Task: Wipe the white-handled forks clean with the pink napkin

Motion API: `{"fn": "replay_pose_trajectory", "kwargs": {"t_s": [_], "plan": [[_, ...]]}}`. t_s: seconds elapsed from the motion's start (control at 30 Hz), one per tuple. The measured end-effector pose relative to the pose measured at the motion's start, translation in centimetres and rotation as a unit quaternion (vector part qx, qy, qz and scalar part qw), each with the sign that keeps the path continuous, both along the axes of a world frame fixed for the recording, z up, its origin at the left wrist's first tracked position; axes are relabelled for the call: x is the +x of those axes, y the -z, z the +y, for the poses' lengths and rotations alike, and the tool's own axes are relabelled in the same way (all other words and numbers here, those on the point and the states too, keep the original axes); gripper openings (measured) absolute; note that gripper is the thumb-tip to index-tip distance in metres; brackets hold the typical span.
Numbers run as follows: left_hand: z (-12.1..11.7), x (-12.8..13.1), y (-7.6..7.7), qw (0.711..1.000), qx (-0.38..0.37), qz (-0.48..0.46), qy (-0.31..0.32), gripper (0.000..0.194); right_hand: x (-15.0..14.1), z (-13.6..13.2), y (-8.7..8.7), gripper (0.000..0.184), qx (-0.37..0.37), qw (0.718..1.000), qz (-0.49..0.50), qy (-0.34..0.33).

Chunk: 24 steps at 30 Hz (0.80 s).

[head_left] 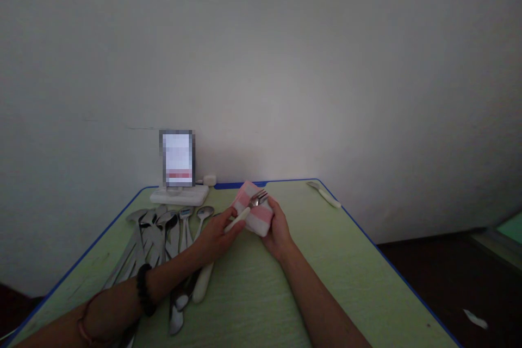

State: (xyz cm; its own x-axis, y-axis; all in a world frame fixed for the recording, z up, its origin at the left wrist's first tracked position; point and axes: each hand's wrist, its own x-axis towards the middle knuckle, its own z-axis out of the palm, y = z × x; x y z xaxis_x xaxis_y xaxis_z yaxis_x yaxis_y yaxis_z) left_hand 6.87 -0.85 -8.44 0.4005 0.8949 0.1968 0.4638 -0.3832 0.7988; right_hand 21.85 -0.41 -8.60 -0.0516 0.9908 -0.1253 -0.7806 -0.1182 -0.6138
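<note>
My left hand (222, 234) grips a fork (240, 218) by its pale cream handle, its metal tines pointing up and to the right. Behind the tines lies a folded pink and white cloth (258, 224), held by my right hand (279, 228) with the fingers mostly hidden behind it. The fork's head rests over the cloth; whether it presses on it I cannot tell. Under and beside my left forearm spreads a pile of metal spoons and other cutlery (163, 228), partly covered by the arm. A thick cream handle (203, 283) shows just below my left wrist.
A lit, blurred screen (178, 157) stands on a white base (179, 194) at the table's back left, with a small white block (210, 180) beside it. Another cream-handled utensil (324, 194) lies near the right back edge. The green table (326, 261) has a blue rim and meets a wall.
</note>
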Motion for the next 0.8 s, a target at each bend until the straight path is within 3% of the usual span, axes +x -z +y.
{"fn": "replay_pose_trajectory", "kwargs": {"t_s": [0.57,0.8], "plan": [[-0.2,0.2,-0.2,1.0,0.01,0.019,-0.009,0.017,-0.2,0.2,0.3,0.022,-0.041,0.996,-0.06,0.044],[0.1,0.1,0.2,1.0,0.003,0.023,-0.004,0.018,0.2,0.8,1.9,0.037,0.018,0.972,-0.226,0.067]]}}
